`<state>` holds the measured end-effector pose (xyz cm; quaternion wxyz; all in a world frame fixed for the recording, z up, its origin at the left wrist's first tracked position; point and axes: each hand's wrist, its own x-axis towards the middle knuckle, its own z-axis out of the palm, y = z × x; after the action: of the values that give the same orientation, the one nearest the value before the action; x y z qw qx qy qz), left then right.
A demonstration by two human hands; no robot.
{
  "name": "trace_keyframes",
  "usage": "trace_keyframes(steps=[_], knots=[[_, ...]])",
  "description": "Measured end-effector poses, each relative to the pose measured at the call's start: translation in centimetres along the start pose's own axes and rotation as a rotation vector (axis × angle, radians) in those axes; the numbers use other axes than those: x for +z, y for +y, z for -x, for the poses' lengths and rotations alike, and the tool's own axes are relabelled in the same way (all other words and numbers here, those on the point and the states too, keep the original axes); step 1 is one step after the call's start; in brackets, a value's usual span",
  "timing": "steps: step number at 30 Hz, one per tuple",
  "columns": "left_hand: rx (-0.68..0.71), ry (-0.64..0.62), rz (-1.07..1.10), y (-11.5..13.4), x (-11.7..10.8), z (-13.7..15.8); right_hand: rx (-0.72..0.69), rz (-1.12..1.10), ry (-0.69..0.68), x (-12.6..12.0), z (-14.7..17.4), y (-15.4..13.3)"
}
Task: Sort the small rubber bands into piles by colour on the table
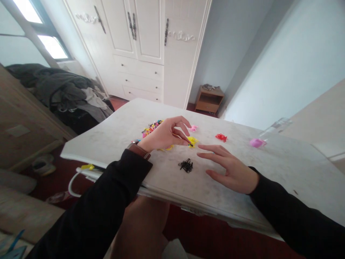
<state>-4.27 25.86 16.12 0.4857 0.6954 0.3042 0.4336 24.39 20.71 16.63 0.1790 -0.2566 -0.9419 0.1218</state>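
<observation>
My left hand (pixel 175 133) is over the middle of the table, thumb and finger pinching what looks like a small black rubber band (pixel 191 145). Right behind those fingertips lies a pile of yellow rubber bands (pixel 193 140). A loose heap of black rubber bands (pixel 185 165) lies nearer the front edge. To its right, my right hand (pixel 229 167) hovers with fingers apart and holds nothing. A mixed heap of colourful rubber bands (pixel 151 128) is partly hidden behind my left hand and wrist. Small piles of pink bands (pixel 193 128) and red bands (pixel 221 137) sit farther back.
On the white table (pixel 269 172), a clear container (pixel 277 126) and a pinkish-purple item (pixel 257 142) are at the right. A white wardrobe (pixel 151 46) and a small wooden cabinet (pixel 209 100) stand beyond. Clothes (pixel 67 90) are piled at the left.
</observation>
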Motion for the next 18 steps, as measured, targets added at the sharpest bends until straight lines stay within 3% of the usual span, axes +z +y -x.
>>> trace_keyframes(steps=[18], knots=[[0.077, -0.153, 0.033, 0.28, 1.0, 0.06, -0.061, -0.021, -0.029, 0.57, -0.16, -0.37]])
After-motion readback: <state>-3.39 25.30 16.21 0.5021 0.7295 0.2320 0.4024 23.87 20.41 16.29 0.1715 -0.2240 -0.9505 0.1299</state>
